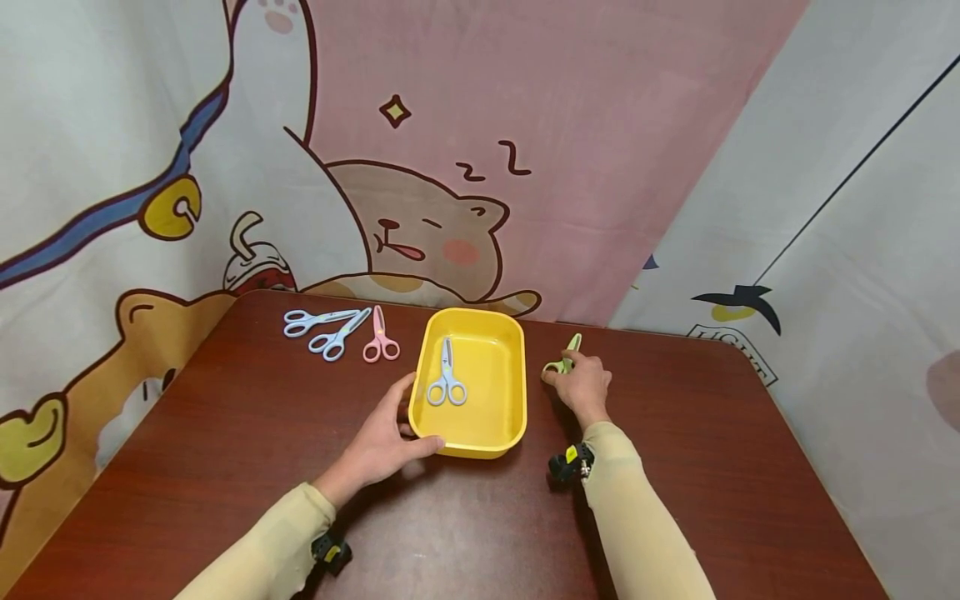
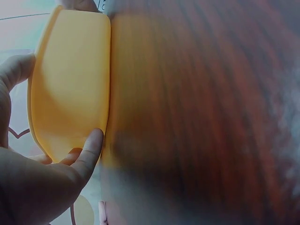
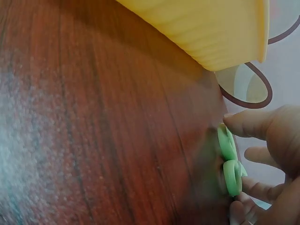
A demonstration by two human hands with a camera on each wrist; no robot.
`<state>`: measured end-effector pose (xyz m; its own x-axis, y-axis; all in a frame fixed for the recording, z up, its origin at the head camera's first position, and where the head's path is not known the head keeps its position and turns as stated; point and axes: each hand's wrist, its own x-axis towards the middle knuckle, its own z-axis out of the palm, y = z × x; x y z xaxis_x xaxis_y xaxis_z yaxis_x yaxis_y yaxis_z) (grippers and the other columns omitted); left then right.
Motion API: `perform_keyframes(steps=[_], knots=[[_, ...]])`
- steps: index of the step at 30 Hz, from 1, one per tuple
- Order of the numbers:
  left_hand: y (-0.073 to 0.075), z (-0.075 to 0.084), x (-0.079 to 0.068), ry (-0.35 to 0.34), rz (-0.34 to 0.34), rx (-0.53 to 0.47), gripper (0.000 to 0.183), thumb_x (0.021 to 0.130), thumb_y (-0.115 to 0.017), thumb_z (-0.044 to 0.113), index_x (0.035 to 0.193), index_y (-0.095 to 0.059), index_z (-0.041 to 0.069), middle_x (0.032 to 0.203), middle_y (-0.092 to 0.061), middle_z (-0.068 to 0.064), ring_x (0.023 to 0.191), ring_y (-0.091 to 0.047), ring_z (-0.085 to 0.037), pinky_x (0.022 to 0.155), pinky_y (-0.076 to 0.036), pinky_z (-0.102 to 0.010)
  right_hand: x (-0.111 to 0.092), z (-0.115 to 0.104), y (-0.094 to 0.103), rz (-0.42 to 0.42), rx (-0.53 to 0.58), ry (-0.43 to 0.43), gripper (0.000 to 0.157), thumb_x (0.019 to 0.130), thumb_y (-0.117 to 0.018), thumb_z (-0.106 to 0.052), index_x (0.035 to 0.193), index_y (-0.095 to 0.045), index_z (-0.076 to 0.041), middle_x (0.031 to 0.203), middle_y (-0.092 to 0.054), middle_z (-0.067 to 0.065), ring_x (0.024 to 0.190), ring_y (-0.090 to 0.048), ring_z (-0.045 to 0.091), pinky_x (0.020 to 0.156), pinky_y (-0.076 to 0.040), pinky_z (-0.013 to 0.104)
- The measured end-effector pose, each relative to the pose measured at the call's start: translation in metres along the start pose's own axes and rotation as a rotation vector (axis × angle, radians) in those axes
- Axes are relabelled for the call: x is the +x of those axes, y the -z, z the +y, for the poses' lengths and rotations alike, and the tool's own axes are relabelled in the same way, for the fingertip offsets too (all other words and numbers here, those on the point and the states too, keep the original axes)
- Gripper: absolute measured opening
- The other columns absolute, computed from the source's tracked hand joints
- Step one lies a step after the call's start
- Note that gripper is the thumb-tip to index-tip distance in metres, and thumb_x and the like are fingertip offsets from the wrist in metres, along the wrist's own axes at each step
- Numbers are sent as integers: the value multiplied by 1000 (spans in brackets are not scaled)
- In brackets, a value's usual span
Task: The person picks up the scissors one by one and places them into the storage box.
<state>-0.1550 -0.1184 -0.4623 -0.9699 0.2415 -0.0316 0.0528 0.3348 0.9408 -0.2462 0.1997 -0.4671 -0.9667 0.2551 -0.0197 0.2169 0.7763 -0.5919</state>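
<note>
Scissors (image 1: 572, 347), green, right of yellow tray (image 1: 491, 392), pinched across handles by right hand (image 1: 587, 385); could be dropped if pinch slips. Tray's near-left corner clamped by left hand (image 1: 386, 442); could be tipped by uneven pressure.

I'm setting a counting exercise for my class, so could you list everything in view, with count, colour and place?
Tray: 1, yellow, mid-table towards the back
Tray scissors: 1 pair, light blue, inside the tray's left part
Loose blue scissors: 2 pairs, light blue, far left of table
Pink scissors: 1 pair, pink, left of tray
Green scissors: 1 pair, green, right of tray
Table: 1, reddish-brown, underneath
Backdrop: pink and white, cartoon-printed, behind
Wrist cameras: 2, black, on the wrists
Sleeves: 2, cream, on the arms
Hands: 2, bare; left hand gripping tray, right hand holding green scissors
</note>
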Motion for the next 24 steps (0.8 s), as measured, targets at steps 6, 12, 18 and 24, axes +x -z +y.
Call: perform_keyframes(steps=[6,12,18,24], knots=[[0,-2,1,-21,-2,1,105,79,-91,18,161,-26,6,145,-50,-19,110,-62,-31,84,-56,-30,0,3,-1,-11,-28,12,59,89,-80,-24,140,-62,-1,134,-55,30,121,-44,46,104,-31,56],[-1,-1,1,-9,5,13,106,78,-91,19,161,-25,7,145,-50,-18,110,-62,-30,84,-56,-29,1,5,1,-30,-31,16,54,90,-79,-21,138,-63,0,135,-54,29,125,-43,44,106,-28,55],[-1,1,0,12,5,6,108,78,-92,16,162,-24,10,146,-49,-15,110,-62,-29,84,-56,-28,0,5,3,-38,-8,1,53,90,-80,-18,138,-64,-1,137,-52,29,125,-42,45,106,-28,55],[-1,1,0,11,3,6,108,77,-92,16,162,-24,9,146,-49,-16,110,-61,-29,85,-56,-30,0,5,4,-33,19,-3,53,89,-80,-17,136,-65,-1,135,-53,30,124,-42,45,106,-28,55]])
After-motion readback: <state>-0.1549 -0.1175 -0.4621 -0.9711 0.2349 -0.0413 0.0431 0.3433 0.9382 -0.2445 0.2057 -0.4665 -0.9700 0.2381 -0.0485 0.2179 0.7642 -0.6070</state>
